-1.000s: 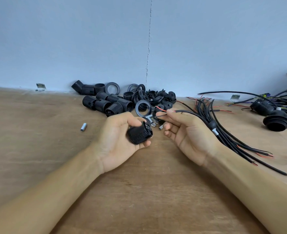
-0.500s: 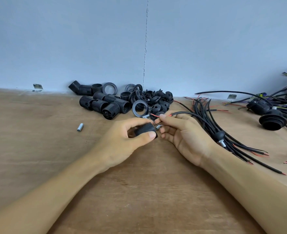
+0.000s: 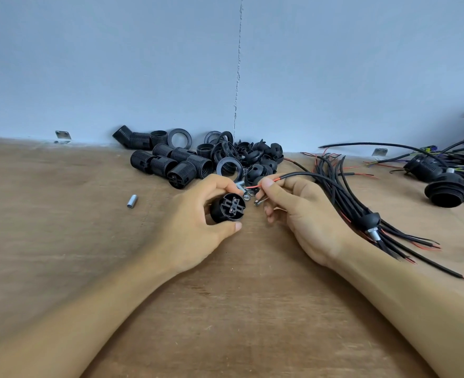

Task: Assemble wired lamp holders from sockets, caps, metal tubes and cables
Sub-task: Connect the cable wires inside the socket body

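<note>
Fingers (image 3: 220, 184) of the left hand (image 3: 195, 227) are curled over a black socket (image 3: 227, 208), with the thumb hooked beneath it, and the piece is held just above the desk (image 3: 225, 323). Its terminal end is turned toward the camera, so that the cross-shaped contact block is seen.

A black cable (image 3: 304, 174) is pinched by the right hand (image 3: 304, 216) between thumb and forefinger, close to its stripped end. A red wire (image 3: 254, 186) is seen projecting from the pinch toward the socket, near it but apart from it. A thin dark piece (image 3: 261, 199) is seen below the right fingertips; whether it is a second lead or a bit of hardware cannot be told through the blur. Small metal parts (image 3: 245, 192) are scattered on the desk between the two hands.

From the pinch the cable is led back over the right hand to a bundle of cables (image 3: 345, 197) spread on the desk at the right. A black cap (image 3: 370, 220) with a short metal tube (image 3: 374, 235) at its lower end is found on that bundle, just beside the right wrist.

Behind the hands, against the wall (image 3: 116, 64), a heap of sockets (image 3: 170, 163) is piled, with rings (image 3: 179, 138) and caps (image 3: 261, 156) beside it. A loose tube (image 3: 132, 201) is left alone on the desk, left of the left hand. Wired lamp holders (image 3: 448, 193) are gathered at the far right edge.
</note>
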`<state>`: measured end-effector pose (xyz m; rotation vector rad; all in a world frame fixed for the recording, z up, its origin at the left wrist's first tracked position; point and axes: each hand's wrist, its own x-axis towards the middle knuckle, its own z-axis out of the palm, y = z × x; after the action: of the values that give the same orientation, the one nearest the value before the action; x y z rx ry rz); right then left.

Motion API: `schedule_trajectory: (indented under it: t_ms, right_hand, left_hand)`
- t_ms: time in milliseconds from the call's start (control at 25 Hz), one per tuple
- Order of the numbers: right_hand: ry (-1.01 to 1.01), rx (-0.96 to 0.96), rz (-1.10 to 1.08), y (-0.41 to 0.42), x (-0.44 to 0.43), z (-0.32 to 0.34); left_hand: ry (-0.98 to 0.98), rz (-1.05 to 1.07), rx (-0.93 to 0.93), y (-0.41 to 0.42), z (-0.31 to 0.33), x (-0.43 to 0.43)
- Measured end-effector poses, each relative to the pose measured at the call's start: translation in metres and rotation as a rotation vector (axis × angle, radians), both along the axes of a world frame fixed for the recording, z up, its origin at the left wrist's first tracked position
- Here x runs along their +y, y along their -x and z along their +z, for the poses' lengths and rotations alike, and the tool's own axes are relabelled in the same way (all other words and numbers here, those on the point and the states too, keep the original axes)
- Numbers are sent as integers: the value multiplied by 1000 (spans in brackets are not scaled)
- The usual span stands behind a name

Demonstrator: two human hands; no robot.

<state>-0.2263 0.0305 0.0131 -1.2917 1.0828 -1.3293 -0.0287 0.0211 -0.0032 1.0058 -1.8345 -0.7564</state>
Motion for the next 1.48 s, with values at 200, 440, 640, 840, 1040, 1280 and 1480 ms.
schedule_trajectory:
  t_ms: [200,440,640,840,1040,1280,1480]
  right_hand:
    - [56,104,40,-2,3,-1]
    - [67,103,66,-2,3,-1]
    - [43,63,70,-2,3,-1]
    - [26,50,50,0,2,-1]
    - [29,56,72,-1,2,-1]
    - [26,44,84,-1,3,0]
    - [51,34,104,1,3,0]
  left_hand:
    - [52,9,-12,1,-2,0]
    - [124,41,-46,2,-1,3]
    - [172,71,-93,2,-3,3]
    - [218,102,-114,3,-4,4]
    - [242,111,-148,4,-4,5]
    - [212,102,-104,5,-2,8]
    - [223,111,-112,5,-3,7]
